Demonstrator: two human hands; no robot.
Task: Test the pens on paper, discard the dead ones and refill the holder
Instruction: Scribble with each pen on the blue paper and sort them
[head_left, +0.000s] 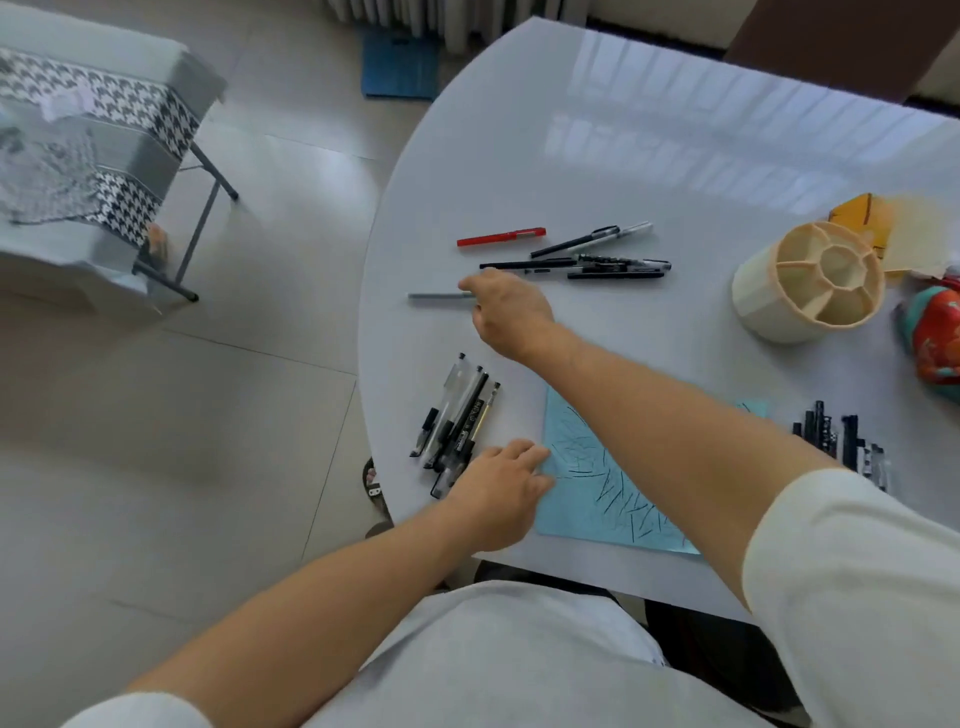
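Nearest, the left hand (501, 486) lies flat, fingers straight, pinning the scribbled blue paper (597, 483) on the white surface (519, 156). Farther out, the right hand (506, 306) pinches a grey pen (439, 296). Beyond lie untested pens (576, 265) and the empty holder (810, 283). Best grip near the tip before drawing it to the paper.

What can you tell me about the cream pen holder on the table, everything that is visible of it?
The pen holder is a round cream tub, plastic by its look. Thin walls split its inside into a middle cell and a ring of cells around it; those in view hold no pens. It seems to stand upright on the white table, far right side, with an orange card behind it. No hand touches it.
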